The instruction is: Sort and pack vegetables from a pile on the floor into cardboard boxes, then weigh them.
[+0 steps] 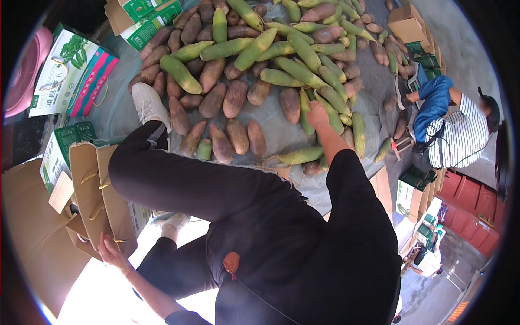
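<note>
Long green radishes (303, 51) lie heaped over reddish-brown radishes (214, 76) on a grey ground sheet. At the right part of the heap my right hand (318, 115) reaches down with curled fingers. It is closed at a green radish (306, 112), and other green radishes lie against it; its fingertips are partly hidden. My left hand (112, 254), low on the left, has its fingers stretched out against the side of an open brown cardboard carton (100, 189) with yellow cord handles. Nothing is held in that hand.
Printed boxes (67, 70) and a pink basin (27, 70) stand at the left. My shoe (150, 105) is planted beside the heap. At the right a person in a striped shirt (457, 135) crouches near more radishes and cartons (414, 27). A red door (468, 208) stands behind.
</note>
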{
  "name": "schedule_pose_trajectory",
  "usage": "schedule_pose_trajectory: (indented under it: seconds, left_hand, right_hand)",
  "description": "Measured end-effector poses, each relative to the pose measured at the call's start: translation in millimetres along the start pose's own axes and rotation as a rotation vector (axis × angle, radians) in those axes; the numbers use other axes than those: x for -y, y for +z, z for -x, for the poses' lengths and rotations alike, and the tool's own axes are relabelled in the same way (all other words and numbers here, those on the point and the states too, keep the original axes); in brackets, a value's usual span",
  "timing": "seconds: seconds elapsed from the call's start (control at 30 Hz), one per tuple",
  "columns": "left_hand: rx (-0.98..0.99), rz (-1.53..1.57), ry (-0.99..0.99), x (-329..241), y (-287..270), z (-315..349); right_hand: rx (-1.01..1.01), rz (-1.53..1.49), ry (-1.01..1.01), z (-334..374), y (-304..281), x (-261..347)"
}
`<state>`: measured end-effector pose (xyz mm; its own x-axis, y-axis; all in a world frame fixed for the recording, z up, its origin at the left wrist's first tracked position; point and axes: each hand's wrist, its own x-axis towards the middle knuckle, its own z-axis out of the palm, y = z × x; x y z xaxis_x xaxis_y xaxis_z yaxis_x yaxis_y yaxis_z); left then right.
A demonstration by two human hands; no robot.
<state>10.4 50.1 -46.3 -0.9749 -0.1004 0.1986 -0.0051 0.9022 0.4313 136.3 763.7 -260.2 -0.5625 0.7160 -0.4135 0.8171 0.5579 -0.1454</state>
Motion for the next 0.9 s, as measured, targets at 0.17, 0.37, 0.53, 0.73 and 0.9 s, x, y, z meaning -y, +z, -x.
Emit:
schedule_pose_trajectory:
  seconds: [0.17,0.37,0.53,0.73,0.9]
  left_hand:
    - [-0.024,0.024,0.027,10.8,-0.5,-1.0]
    - [-0.001,-0.024,0.015,15.2,-5.3,-1.2]
    - [-0.012,-0.011,-0.018,13.2,-2.4,-0.8]
    - [0.006,-0.051,0.006,10.9,-2.7,-2.6]
    - [0.02,-0.115,0.001,13.2,-3.3,-5.0]
  right_hand:
    - [-0.055,-0.056,0.058,-17.4,-6.1,9.3]
    - [0.076,-0.053,0.079,-39.0,-1.9,14.1]
    - [0.003,-0.112,0.064,-56.5,10.8,9.1]
    - [-0.091,-0.247,0.017,-40.9,18.6,1.7]
    - [-0.151,-0.109,-0.019,-2.6,7.5,22.2]
